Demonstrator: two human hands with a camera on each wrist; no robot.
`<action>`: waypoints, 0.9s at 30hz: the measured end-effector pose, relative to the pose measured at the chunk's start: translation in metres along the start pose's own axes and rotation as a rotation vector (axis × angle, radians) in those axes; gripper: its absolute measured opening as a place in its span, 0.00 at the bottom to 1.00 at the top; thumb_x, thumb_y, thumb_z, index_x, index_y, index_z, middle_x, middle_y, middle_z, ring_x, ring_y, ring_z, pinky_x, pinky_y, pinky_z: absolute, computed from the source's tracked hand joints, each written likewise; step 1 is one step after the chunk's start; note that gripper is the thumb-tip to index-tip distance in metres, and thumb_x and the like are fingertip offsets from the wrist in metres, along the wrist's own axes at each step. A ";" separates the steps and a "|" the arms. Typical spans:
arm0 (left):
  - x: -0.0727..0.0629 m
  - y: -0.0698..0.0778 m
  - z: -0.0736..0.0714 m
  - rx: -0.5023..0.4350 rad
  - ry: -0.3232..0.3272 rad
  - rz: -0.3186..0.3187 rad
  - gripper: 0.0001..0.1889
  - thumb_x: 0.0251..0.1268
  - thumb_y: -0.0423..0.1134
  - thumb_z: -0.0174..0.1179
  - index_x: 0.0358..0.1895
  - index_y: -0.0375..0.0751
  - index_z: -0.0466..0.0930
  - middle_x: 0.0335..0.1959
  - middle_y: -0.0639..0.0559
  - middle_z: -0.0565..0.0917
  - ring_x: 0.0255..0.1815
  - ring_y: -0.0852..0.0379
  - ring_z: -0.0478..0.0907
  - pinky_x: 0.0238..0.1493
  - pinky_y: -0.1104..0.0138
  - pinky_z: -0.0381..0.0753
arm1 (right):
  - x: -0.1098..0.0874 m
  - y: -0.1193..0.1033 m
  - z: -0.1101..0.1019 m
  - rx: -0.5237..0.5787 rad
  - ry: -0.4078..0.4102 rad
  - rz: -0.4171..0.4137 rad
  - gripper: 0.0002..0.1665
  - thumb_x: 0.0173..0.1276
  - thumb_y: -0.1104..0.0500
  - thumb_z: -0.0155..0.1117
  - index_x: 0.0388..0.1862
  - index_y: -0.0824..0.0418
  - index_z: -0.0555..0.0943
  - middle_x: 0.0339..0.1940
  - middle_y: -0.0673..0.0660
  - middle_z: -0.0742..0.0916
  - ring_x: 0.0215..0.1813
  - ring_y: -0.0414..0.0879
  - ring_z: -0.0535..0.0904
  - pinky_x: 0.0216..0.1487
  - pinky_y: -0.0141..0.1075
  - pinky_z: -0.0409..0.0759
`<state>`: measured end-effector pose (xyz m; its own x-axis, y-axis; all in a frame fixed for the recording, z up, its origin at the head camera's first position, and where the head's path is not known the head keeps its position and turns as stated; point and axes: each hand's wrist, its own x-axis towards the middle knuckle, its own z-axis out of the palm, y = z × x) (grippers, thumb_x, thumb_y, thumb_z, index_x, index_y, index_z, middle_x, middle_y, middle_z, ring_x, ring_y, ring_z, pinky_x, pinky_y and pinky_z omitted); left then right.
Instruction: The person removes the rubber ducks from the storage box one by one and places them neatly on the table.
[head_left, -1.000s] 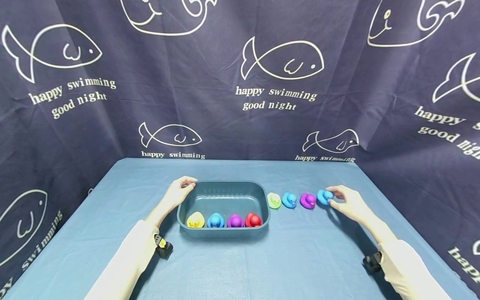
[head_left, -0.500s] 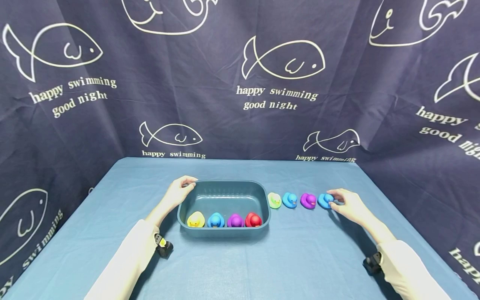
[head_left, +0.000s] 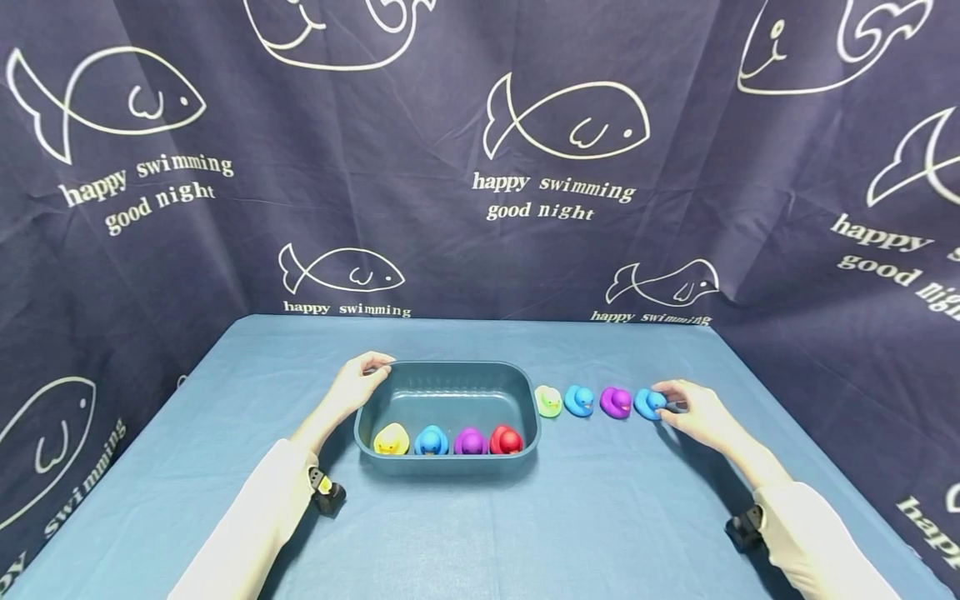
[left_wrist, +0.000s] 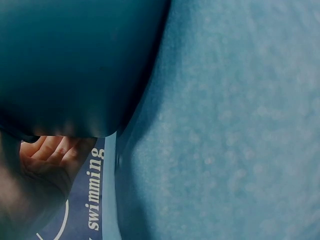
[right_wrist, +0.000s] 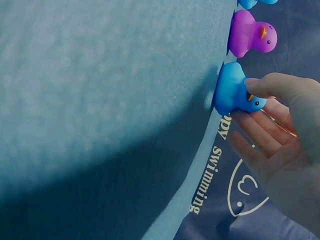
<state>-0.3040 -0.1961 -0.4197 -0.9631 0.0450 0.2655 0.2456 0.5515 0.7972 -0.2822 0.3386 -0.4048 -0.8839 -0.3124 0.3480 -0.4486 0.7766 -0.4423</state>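
Right hand (head_left: 697,410): grip nearly closed, thumb over the head and beak of the end blue duck (head_left: 647,405), fingers behind its body. The duck sits at the right-hand end of a row, nearest the bench's right edge, and is upright with its base apparently on the bench (head_left: 480,533). Its beak points toward the right edge, turned somewhat to the near edge. Long axis, tail to beak: roughly in line with the row. The light pinch probably serves to set or turn the duck without disturbing its neighbour.

Left hand (head_left: 356,387): grip closed at the far left corner of the tub (head_left: 447,465), fingers outside the wall, thumb at the rim. Likely purpose: steadying. The tub's long axis runs parallel to the bench's far edge, left of centre.

Row, from the tub's right wall outward: light green duck (head_left: 548,402), just beside the wall (contact cannot be told); second blue duck (head_left: 578,401); purple duck (head_left: 615,402); end blue duck. Narrow gaps between them, beaks broadly toward the right edge; the spacing looks deliberate.

Inside the tub, along its near wall, left to right: yellow duck (head_left: 392,437), inner blue duck (head_left: 431,439), inner purple duck (head_left: 471,441), red duck (head_left: 506,439). These face the bench's near edge, their lower parts hidden by the wall.
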 end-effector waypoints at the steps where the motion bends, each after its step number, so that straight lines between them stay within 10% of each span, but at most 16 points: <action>1: 0.000 0.000 0.000 0.004 0.000 0.006 0.12 0.63 0.33 0.55 0.48 0.33 0.79 0.42 0.39 0.84 0.46 0.44 0.79 0.47 0.60 0.74 | 0.000 0.000 0.000 0.001 0.010 -0.008 0.20 0.51 0.69 0.67 0.45 0.71 0.79 0.41 0.67 0.84 0.40 0.60 0.82 0.41 0.48 0.80; 27: 0.001 -0.002 0.001 0.008 0.008 0.008 0.12 0.64 0.33 0.55 0.48 0.33 0.79 0.41 0.39 0.84 0.45 0.46 0.79 0.46 0.63 0.74 | 0.019 -0.064 0.000 -0.049 0.093 -0.252 0.23 0.51 0.66 0.70 0.49 0.66 0.80 0.45 0.59 0.85 0.47 0.53 0.81 0.47 0.43 0.76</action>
<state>-0.3053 -0.1968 -0.4218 -0.9600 0.0430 0.2766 0.2528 0.5578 0.7905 -0.2705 0.2825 -0.3699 -0.7282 -0.4496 0.5174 -0.6440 0.7071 -0.2920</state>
